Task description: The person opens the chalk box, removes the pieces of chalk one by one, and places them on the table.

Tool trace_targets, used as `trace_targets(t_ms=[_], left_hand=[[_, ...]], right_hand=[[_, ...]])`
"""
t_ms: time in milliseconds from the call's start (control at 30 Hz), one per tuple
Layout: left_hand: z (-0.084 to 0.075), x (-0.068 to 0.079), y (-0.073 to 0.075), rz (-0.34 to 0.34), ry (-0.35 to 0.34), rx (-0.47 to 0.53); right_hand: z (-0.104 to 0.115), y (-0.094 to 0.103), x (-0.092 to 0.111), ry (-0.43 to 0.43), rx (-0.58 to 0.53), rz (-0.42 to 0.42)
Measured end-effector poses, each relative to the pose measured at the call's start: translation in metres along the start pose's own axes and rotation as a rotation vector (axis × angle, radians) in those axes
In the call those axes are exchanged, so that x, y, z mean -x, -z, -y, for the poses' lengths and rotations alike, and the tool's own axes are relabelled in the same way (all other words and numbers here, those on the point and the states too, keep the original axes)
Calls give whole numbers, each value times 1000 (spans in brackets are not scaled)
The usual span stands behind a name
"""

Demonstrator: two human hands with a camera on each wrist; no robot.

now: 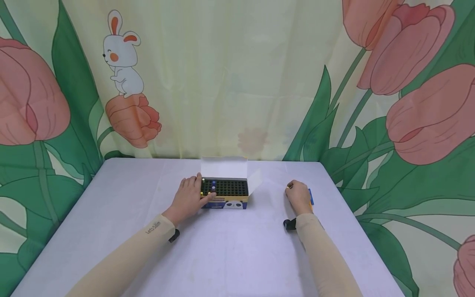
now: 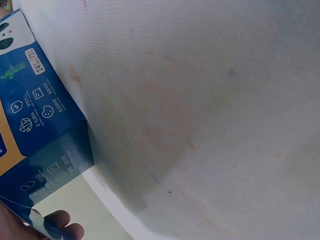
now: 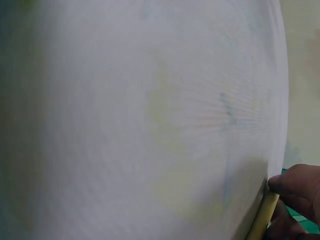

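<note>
Pinching a yellow stick (image 3: 262, 220) between thumb and fingers of the right hand (image 1: 298, 197), out at 3 o'clock from the box in the head view. Grasping the 9 o'clock end of the open box (image 1: 235, 205) with the left hand (image 1: 187, 197), with the thumb across its front edge. Just beside the right hand, at 3 to 4 o'clock, on the white table (image 1: 237, 251): a blue piece (image 1: 311, 196) and something orange (image 1: 310, 206).

Raised at 12 o'clock of the box, its white lid (image 1: 224, 168); folded outward at 3 o'clock, a side flap (image 1: 255, 181). Occupied by coloured sticks (image 1: 213, 182) in only a few holes of the dark tray (image 1: 231, 187), all toward 9 o'clock; bare across the wide remainder toward 3 o'clock. Probably early on, if being filled, with most holes left; not certain from this alone.

Hidden under the left hand: part of the tray's 9 o'clock end. Cut off at 6 o'clock in the right wrist view: the stick's lower end. Too small to identify: the blue and orange pieces. Out of sight in the left wrist view: the tray's holes.
</note>
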State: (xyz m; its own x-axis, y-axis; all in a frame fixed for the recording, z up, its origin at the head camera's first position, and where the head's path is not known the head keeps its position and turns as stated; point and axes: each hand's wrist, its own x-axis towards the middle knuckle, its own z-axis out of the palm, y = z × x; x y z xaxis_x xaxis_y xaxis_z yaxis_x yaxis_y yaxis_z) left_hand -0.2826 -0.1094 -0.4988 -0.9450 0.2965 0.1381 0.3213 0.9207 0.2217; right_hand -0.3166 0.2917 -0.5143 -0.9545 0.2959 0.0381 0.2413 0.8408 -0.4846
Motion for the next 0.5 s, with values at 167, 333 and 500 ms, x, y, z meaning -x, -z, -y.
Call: trace_targets(t_ms=[167,333,500], left_hand=[[0,0,-2,-8,0,0],[0,-1,-4,-14,0,-2],[1,0,-3,-11,1,2]], right_hand=[[-3,1,-4,-25,-34,25],[-6,0,-6,-33,-39,33],[-6,1,-6,-9,-32,29]])
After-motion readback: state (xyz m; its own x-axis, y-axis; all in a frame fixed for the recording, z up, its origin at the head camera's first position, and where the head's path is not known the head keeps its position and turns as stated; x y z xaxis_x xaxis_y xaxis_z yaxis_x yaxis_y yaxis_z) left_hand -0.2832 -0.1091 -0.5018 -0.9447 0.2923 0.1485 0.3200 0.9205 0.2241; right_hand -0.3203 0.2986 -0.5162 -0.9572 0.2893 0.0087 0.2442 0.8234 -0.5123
